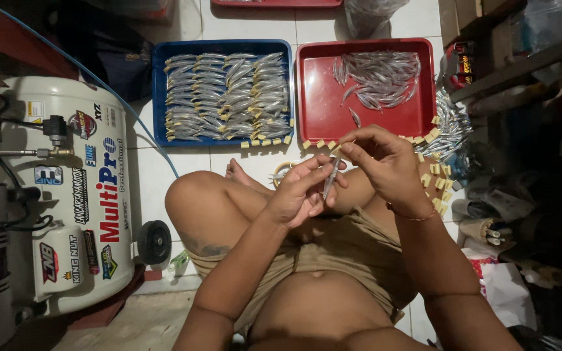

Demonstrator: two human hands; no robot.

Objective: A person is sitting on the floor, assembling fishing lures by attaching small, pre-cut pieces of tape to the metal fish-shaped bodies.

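Both hands meet over the person's lap. The left hand [300, 192] and the right hand [385, 162] each pinch one thin silver fish-shaped lure [331, 179], which stands almost upright between them. Two trays sit on the white tile floor [157, 175] just past the knees. The blue tray [157, 97] holds neat rows of silver lures, too many to count. The red tray [310, 104] beside it holds one loose pile. One white air tank [73, 195] lies on the left.
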